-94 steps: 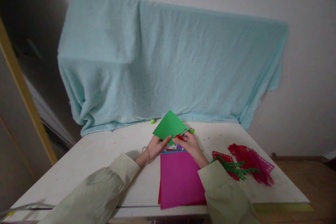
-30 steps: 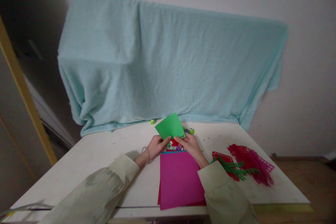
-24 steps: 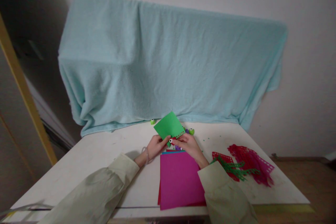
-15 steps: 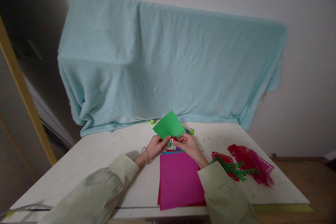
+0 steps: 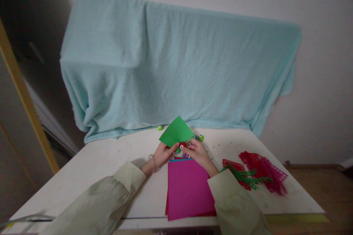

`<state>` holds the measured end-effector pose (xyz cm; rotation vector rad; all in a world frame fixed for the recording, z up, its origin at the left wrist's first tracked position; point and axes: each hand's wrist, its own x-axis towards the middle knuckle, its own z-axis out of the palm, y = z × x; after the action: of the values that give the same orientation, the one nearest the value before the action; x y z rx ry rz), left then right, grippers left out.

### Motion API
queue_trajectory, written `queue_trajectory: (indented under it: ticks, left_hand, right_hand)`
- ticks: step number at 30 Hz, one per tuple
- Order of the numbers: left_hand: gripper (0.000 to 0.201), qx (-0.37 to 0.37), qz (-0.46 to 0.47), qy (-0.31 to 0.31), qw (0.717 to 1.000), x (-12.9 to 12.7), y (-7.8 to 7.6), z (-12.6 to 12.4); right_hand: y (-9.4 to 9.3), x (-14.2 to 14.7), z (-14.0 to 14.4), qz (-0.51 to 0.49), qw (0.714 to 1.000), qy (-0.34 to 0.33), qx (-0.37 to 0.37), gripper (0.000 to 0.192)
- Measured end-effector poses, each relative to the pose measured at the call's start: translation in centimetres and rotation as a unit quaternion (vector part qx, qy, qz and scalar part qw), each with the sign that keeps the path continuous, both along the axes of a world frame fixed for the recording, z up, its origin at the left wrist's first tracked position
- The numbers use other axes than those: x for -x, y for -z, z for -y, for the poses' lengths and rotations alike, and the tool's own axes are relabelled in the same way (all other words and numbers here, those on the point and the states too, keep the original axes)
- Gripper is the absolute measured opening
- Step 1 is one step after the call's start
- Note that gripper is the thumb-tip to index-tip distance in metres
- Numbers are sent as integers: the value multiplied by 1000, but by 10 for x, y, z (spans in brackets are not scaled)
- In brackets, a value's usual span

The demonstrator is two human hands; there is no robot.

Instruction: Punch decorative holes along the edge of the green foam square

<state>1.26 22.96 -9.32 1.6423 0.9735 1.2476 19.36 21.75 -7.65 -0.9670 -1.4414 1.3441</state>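
Observation:
A green sheet of paper (image 5: 177, 132) with a row of punched holes along its right edge is raised over the table. My left hand (image 5: 163, 153) pinches its lower left edge between thumb and fingers. In my right hand (image 5: 197, 150) is a small red hole punch (image 5: 182, 145) with a white and black eye, set at the sheet's lower edge. Whether its jaws are pressed is hidden by the fingers. Just below both hands lies a stack of coloured paper (image 5: 191, 191), magenta on top, with red and blue edges showing.
Strips of punched red, magenta and green paper (image 5: 261, 170) are heaped at the right. A green eyed punch (image 5: 160, 127) stands at the back, another green punch (image 5: 201, 138) beyond my right hand. Small green paper dots (image 5: 214, 147) are scattered nearby. A light blue cloth (image 5: 193, 69) hangs behind.
The green sheet has shifted slightly left and tilted a little. The red punch has turned a little in my right hand. Both hands stay in nearly the same place.

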Motion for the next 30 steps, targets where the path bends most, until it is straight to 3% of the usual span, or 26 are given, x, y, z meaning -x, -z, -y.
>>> queue_trajectory:
  ticks: [9,19,30]
  left_hand:
    - [51,9,23,-1,1000,1,0,2]
    - [49,61,21,20,998,3,6,1]
    - [57,11,17,-4,1000,1,5,-1]
  right_hand:
    - [1,0,-6,0,999,10,-40,40]
    - [-5,1,-1,-17,999,-23,-40,35]
    - [-2,0,-4,-23,999,-5,-30,34]
